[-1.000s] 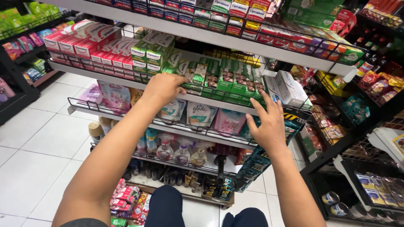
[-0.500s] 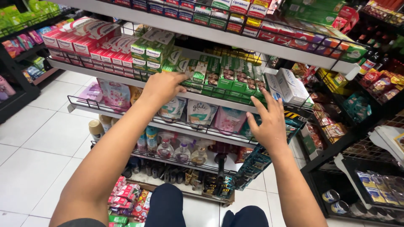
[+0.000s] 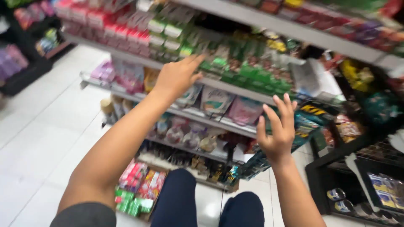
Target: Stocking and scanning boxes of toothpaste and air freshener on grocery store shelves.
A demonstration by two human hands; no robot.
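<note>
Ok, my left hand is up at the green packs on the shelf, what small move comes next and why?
Probably ease the left hand forward onto the green packs: its fingers point at that row with nothing in the grip. The right hand hangs open, lower, before the pouches.

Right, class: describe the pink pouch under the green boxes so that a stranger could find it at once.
Start at the store shelves. Below the row of green boxes, between the two hands, stand pouches. The pink pouch is nearest the right hand; its neighbour is pale.
</note>
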